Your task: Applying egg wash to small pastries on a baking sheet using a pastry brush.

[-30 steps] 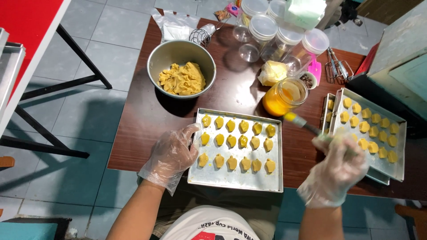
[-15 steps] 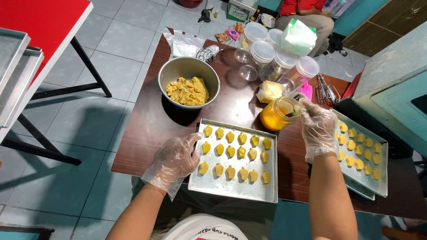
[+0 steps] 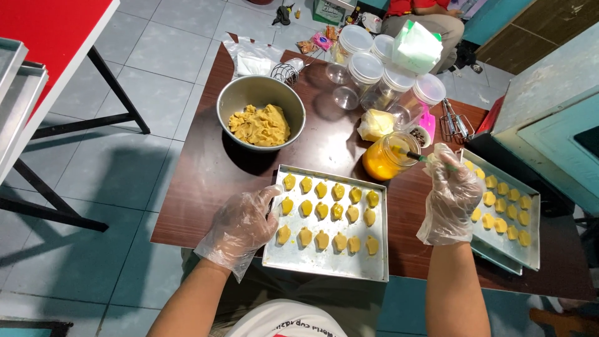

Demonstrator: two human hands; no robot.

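— Where are the gloved hands?
— The left hand (image 3: pixel 240 228) lies spread on the left edge of the baking tray (image 3: pixel 324 265) of yellow dough pieces (image 3: pixel 329 210), lower centre. The right hand (image 3: pixel 448 198) is closed around a pastry brush (image 3: pixel 419 157), its tip dipped in the glass of yellow egg wash (image 3: pixel 385 160), centre right.
— And the dough bowl (image 3: pixel 261 118)?
— Upper centre, well apart.

A thin, see-through plastic glove is worn on the left hand (image 3: pixel 240 228). It is loose and crinkly, and its open cuff sticks out wide around the wrist. The same kind of glove is worn on the right hand (image 3: pixel 448 203), baggy and wrinkled, with a floppy cuff at the wrist. Both forearms are left bare, with no sleeves seen on them. At the near edge, a white shirt (image 3: pixel 284 321) with some red print is seen.
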